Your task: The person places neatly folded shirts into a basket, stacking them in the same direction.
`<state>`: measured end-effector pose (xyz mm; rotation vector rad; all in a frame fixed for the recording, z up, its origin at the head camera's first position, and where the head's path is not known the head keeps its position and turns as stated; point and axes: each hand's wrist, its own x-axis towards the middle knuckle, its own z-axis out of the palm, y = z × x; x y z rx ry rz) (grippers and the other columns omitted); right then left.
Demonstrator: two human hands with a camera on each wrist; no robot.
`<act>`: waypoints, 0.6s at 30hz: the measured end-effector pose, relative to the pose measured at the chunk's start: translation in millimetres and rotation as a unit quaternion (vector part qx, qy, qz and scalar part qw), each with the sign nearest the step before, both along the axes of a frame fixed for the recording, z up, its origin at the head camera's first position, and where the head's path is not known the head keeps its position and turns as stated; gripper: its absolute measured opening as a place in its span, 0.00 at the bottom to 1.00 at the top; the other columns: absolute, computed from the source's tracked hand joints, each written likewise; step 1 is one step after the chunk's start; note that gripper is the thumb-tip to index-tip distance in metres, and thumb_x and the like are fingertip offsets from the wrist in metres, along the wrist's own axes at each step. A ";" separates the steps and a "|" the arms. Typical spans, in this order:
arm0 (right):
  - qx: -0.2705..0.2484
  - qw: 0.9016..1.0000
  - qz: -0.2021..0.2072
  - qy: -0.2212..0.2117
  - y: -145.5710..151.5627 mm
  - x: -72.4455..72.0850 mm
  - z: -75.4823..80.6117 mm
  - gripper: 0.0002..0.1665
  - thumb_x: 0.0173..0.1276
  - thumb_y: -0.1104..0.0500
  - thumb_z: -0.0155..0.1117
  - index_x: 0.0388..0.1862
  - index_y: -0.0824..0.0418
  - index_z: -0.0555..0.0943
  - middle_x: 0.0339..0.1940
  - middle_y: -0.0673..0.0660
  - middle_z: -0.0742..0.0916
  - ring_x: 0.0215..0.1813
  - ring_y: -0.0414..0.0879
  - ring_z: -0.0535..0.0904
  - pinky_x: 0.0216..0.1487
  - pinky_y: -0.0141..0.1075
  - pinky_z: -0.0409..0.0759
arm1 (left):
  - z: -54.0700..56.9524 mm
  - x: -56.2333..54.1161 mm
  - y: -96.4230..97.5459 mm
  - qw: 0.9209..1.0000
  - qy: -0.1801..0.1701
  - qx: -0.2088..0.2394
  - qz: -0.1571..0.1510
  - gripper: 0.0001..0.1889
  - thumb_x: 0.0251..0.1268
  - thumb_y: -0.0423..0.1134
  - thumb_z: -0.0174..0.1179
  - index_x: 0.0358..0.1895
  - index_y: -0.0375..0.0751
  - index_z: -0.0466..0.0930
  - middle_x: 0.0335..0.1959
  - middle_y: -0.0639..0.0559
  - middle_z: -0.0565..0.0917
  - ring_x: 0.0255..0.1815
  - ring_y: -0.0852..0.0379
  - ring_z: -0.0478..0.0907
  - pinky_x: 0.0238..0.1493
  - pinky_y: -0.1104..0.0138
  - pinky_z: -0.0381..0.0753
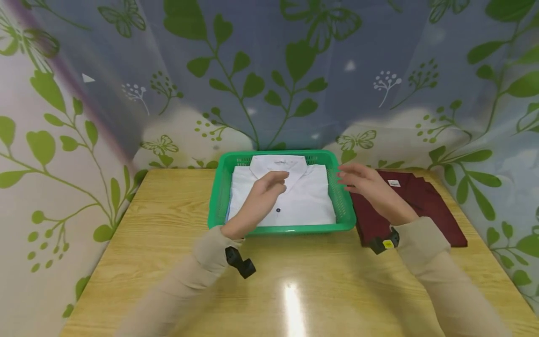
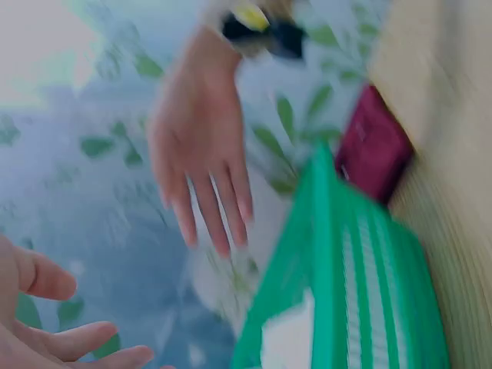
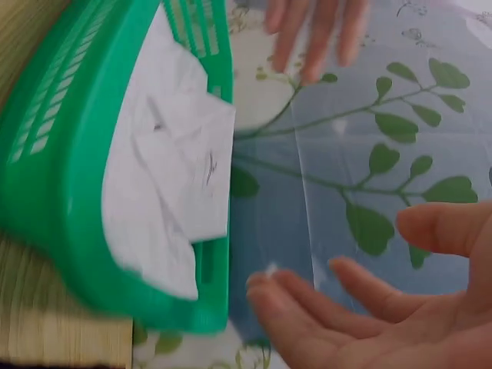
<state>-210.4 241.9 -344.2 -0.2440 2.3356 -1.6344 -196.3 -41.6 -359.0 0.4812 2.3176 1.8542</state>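
Observation:
A folded white shirt (image 1: 294, 201) lies collar-up inside a green plastic basket (image 1: 282, 229) on the table. Above the shirt hovers my left hand (image 1: 263, 199), fingers loosely bent and holding nothing. My right hand (image 1: 372, 187) is over the basket's right side, fingers spread and free of any object. Beside the basket on the right lie folded dark red garments (image 1: 429, 206), with a white label near the collar. In the right wrist view the white shirt (image 3: 154, 192) sits below the basket rim, apart from the hand's fingers. A thin blue edge shows under the shirt's left side.
The basket stands near the back of a wooden table (image 1: 168, 243), close to a curtain (image 1: 261, 70) printed with leaves and butterflies. This cloth also hangs at the left and right. Each wrist wears a black camera strap; the left one's camera (image 1: 240, 262) overlaps the table.

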 end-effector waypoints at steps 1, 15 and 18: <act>-0.002 1.000 -0.005 0.007 3.1 1.1 0.5 0.32 0.79 0.51 0.51 0.75 0.64 0.61 0.74 0.65 0.65 0.72 0.61 0.64 0.72 0.53 0.62 | 2.1 4.8 5.5 1.000 0.002 0.021 -0.011 0.21 0.77 0.35 0.47 0.68 0.36 0.70 0.69 0.45 0.71 0.70 0.46 0.67 0.68 0.55 0.67; 0.067 0.977 -0.141 0.144 79.0 23.5 -28.8 0.24 0.80 0.48 0.49 0.65 0.62 0.73 0.54 0.49 0.83 0.49 0.34 0.81 0.45 0.24 0.79 | -26.3 52.3 91.1 0.983 0.047 0.117 -0.132 0.21 0.71 0.26 0.48 0.65 0.32 0.73 0.63 0.39 0.77 0.63 0.44 0.75 0.56 0.72 0.75; -0.034 0.975 -0.167 0.140 103.7 27.7 -43.4 0.16 0.79 0.54 0.52 0.59 0.60 0.76 0.46 0.43 0.86 0.45 0.35 0.84 0.43 0.24 0.80 | -43.2 56.9 107.5 0.980 0.049 0.108 -0.159 0.21 0.71 0.24 0.47 0.65 0.34 0.73 0.64 0.41 0.76 0.62 0.51 0.75 0.56 0.73 0.75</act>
